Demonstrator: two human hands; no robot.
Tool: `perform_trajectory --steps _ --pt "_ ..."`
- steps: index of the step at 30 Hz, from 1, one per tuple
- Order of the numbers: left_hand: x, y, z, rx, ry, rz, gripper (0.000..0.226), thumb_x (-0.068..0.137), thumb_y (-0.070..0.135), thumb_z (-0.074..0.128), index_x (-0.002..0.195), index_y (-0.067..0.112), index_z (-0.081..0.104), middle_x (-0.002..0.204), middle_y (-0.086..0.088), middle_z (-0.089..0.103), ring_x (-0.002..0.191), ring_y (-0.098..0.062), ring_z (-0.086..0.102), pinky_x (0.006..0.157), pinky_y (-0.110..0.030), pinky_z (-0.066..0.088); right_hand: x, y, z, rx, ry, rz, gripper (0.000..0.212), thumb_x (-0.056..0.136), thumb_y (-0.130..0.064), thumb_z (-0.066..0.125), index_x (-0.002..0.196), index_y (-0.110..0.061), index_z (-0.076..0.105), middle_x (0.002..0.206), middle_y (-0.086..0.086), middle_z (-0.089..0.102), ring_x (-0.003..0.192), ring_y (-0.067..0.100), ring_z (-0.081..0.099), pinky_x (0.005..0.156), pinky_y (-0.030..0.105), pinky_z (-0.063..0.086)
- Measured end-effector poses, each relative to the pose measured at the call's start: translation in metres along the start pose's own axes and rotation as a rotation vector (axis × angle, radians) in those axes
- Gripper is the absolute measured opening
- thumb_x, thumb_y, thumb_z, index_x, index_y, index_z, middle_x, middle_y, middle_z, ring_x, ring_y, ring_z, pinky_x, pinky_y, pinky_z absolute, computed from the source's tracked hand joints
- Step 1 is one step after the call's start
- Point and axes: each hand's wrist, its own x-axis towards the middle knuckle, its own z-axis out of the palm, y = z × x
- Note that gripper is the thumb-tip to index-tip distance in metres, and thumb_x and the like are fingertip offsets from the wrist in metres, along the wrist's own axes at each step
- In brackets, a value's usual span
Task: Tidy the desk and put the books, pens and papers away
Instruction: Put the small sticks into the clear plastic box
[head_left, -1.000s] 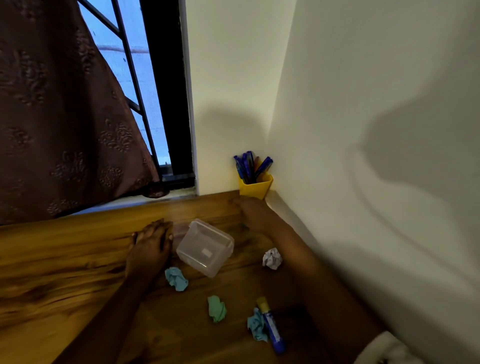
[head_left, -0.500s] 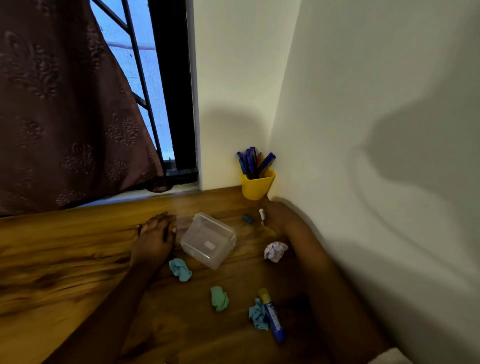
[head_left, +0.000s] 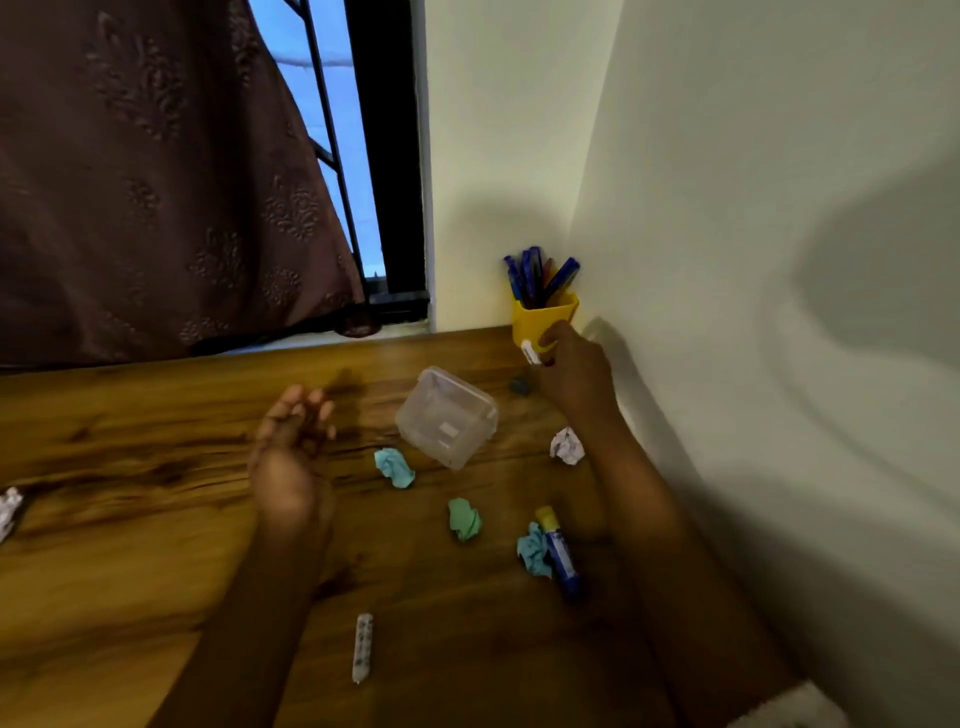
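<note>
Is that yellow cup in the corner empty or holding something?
Holding something: several blue pens stand in the yellow cup, their ends sticking above its rim.

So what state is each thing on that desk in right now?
Left hand: open, empty, raised off the desk.
Right hand: pinching a small white item.
Yellow cup: upright, holding pens.
Clear box: lidless, tilted.
Paper balls: crumpled, loose.
Blue marker: lying flat.

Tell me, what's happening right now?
Right hand pinching small white item beside yellow pen cup. Left hand open, empty. Crumpled papers scattered on desk.
</note>
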Motion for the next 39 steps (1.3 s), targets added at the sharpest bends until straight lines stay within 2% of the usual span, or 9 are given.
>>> perform_trajectory --steps 3,10,14,17,22,27,31,36,39 --pt "-0.045 -0.002 -0.005 -0.186 -0.081 -0.224 0.027 0.098 0.030 0.036 0.109 0.021 0.058 0.115 -0.002 0.066 0.107 -0.017 0.061 0.091 -0.034 0.047 -0.060 -0.055 -0.019 0.363 -0.154 -0.078 0.025 0.073 -0.009 0.074 0.093 -0.017 0.060 0.086 -0.006 0.062 0.075 0.005 0.058 0.063 0.012 0.045" --pt "-0.087 -0.004 -0.036 -0.447 -0.120 -0.485 0.057 0.083 0.056 0.040 0.122 0.018 0.056 0.121 -0.006 0.066 0.110 -0.024 0.063 0.097 -0.044 0.048 -0.176 -0.120 0.024 0.281 -0.544 -0.209 0.023 0.080 -0.022 0.071 0.101 -0.018 0.064 0.104 -0.002 0.068 0.095 0.008 0.063 0.086 0.025 0.050" --pt "-0.098 0.019 -0.074 -0.601 -0.118 -0.459 0.031 0.075 0.024 0.072 0.103 0.011 0.068 0.102 -0.005 0.073 0.083 -0.014 0.072 0.062 -0.032 0.060 -0.198 -0.117 0.019 0.443 -0.344 -0.148 0.014 0.083 -0.015 0.069 0.095 -0.022 0.065 0.088 -0.014 0.067 0.082 -0.005 0.062 0.074 0.011 0.049" --pt "-0.110 0.040 -0.119 -0.727 -0.220 -0.426 0.074 0.032 0.008 0.093 0.103 0.008 0.070 0.103 -0.006 0.073 0.089 -0.015 0.072 0.061 -0.031 0.059 -0.217 -0.105 0.032 0.249 -0.263 -0.062 0.016 0.086 -0.019 0.066 0.098 -0.028 0.059 0.090 -0.018 0.062 0.079 -0.008 0.056 0.072 0.010 0.042" --pt "-0.146 0.074 -0.193 -0.744 -0.184 -0.426 0.060 0.045 0.021 0.082 0.102 0.005 0.074 0.116 -0.008 0.069 0.099 -0.019 0.069 0.068 -0.038 0.060 -0.270 -0.100 0.097 -0.144 -0.363 0.002 0.050 0.089 -0.030 0.058 0.134 -0.015 0.040 0.121 0.003 0.057 0.106 0.018 0.056 0.083 0.028 0.045" --pt "-0.175 0.096 -0.237 -0.699 -0.145 -0.433 0.061 0.063 0.024 0.071 0.121 0.008 0.059 0.123 -0.010 0.065 0.101 -0.024 0.068 0.075 -0.048 0.058 -0.296 -0.137 0.092 0.048 -0.195 0.075 0.029 0.087 -0.025 0.062 0.112 -0.011 0.057 0.102 0.000 0.066 0.097 0.017 0.062 0.078 0.024 0.044" --pt "-0.185 0.113 -0.261 -0.675 -0.151 -0.437 0.047 0.082 0.026 0.042 0.124 0.010 0.056 0.123 -0.011 0.064 0.104 -0.027 0.067 0.083 -0.048 0.051 -0.346 -0.224 0.067 0.349 -0.223 -0.104 0.014 0.082 -0.027 0.070 0.091 -0.025 0.061 0.088 -0.014 0.064 0.079 -0.003 0.059 0.063 0.009 0.043" --pt "-0.196 0.127 -0.287 -0.685 -0.196 -0.408 0.061 0.062 0.026 0.082 0.119 0.010 0.065 0.119 -0.017 0.065 0.102 -0.029 0.067 0.085 -0.046 0.054 -0.402 -0.297 0.100 0.153 -0.382 -0.474 0.017 0.087 -0.033 0.061 0.096 -0.019 0.060 0.097 -0.004 0.064 0.091 0.011 0.059 0.072 0.021 0.041" --pt "-0.190 0.137 -0.310 -0.710 -0.096 -0.321 0.050 0.063 0.025 0.080 0.109 0.009 0.068 0.109 -0.014 0.070 0.097 -0.026 0.069 0.084 -0.043 0.054 -0.406 -0.318 0.114 0.196 -0.332 -0.544 0.016 0.089 -0.031 0.059 0.095 -0.017 0.061 0.096 -0.003 0.063 0.090 0.011 0.056 0.071 0.019 0.039"
